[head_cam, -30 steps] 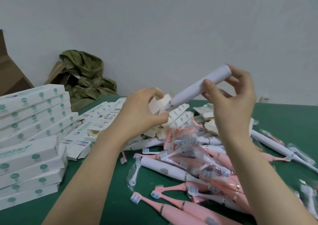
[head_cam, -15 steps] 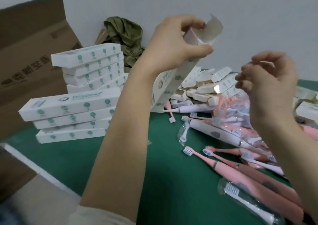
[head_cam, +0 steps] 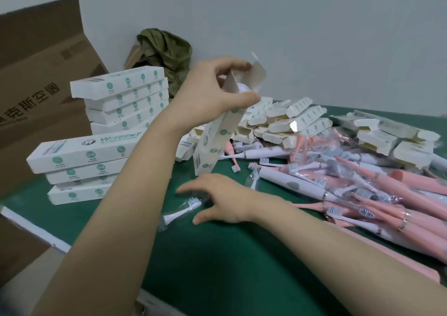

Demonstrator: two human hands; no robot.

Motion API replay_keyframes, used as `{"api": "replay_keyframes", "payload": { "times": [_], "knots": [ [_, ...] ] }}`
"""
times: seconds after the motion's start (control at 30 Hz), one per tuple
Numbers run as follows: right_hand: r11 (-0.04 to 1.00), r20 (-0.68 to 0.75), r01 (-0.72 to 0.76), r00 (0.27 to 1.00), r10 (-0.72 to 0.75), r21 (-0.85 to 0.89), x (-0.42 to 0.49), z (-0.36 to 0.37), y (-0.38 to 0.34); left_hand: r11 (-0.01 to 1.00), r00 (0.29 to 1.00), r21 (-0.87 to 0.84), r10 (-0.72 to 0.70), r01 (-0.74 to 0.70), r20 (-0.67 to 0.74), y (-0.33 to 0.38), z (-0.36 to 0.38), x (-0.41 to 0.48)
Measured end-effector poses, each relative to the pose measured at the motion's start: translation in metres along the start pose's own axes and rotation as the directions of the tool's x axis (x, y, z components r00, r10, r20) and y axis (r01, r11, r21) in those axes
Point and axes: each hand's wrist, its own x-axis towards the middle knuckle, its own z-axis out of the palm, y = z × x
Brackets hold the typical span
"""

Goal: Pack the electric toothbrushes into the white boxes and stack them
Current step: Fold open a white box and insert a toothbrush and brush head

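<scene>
Around eleven o'clock above the green-covered table (head_cam: 217, 267), the person's left hand (head_cam: 210, 95) is clamped on the top end of a long white cardboard box with green dots (head_cam: 212, 144), thumb on one side and fingers curled over the other. The box stands nearly upright with a bit of a tilt, its bottom end low near the table and its top flap open. The rounded white end of an electric toothbrush (head_cam: 242, 87) peeks out of the opening.

At six o'clock from that box, the right hand (head_cam: 225, 199) hangs low with its fingers spread apart, gripping nothing. It's right over a small white brush head in a clear bag (head_cam: 186, 207), and honestly can't tell if it's touching.

At nine o'clock sits a near stack of closed white boxes (head_cam: 82, 156), with a second stack (head_cam: 121, 90) behind it at ten. At three o'clock is a messy heap of pink and white toothbrushes (head_cam: 362, 187), with a pile of open-ended white boxes (head_cam: 290, 119) behind it at two. There's a big brown cardboard carton (head_cam: 36, 74) far left and a crumpled olive-green cloth (head_cam: 164, 49) by the wall at twelve.
</scene>
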Motion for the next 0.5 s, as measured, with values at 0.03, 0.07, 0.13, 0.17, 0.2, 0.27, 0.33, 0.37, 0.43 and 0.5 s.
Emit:
{"api": "replay_keyframes", "payload": {
  "times": [0.03, 0.07, 0.13, 0.17, 0.2, 0.27, 0.33, 0.37, 0.43, 0.5],
  "knots": [
    [1.0, 0.011, 0.006, 1.0, -0.006, -0.019, 0.002, 0.003, 0.0, 1.0, 1.0, -0.004, -0.005, 0.005, -0.002, -0.003, 0.002, -0.001],
    [0.999, 0.003, 0.0, 1.0, 0.0, -0.033, 0.003, 0.003, 0.002, 1.0, 1.0, -0.009, -0.009, 0.009, -0.007, -0.005, 0.004, -0.002],
    [0.998, -0.036, -0.026, 0.999, 0.024, -0.061, -0.001, -0.002, 0.005, 1.0, 1.0, -0.006, -0.008, 0.008, -0.011, -0.008, 0.009, -0.003],
    [0.997, -0.046, -0.04, 0.998, 0.037, -0.073, -0.006, -0.008, 0.007, 1.0, 1.0, 0.009, -0.002, 0.002, -0.011, -0.009, 0.011, -0.003],
    [0.995, -0.048, -0.064, 0.997, 0.06, -0.07, -0.014, -0.015, 0.009, 1.0, 1.0, 0.027, 0.005, -0.005, -0.009, -0.01, 0.013, -0.003],
    [0.991, -0.04, -0.137, 0.99, 0.137, 0.003, -0.036, -0.037, 0.017, 0.998, 1.0, 0.053, 0.016, -0.016, 0.0, -0.013, 0.018, -0.003],
    [0.97, -0.035, -0.199, 0.978, 0.206, 0.137, -0.064, -0.066, 0.025, 0.998, 1.0, 0.057, 0.017, -0.018, 0.009, -0.016, 0.023, -0.002],
    [0.947, -0.039, -0.219, 0.971, 0.234, 0.235, -0.078, -0.081, 0.027, 0.999, 1.0, 0.052, 0.012, -0.013, 0.011, -0.017, 0.027, -0.002],
    [0.856, -0.089, -0.2, 0.958, 0.273, 0.476, -0.105, -0.107, 0.029, 0.999, 1.0, 0.052, 0.008, -0.009, 0.016, -0.017, 0.037, -0.002],
    [0.756, -0.207, -0.104, 0.929, 0.306, 0.647, -0.12, -0.122, 0.028, 0.997, 0.999, 0.077, 0.011, -0.014, 0.035, -0.015, 0.047, -0.001]
  ]
}}
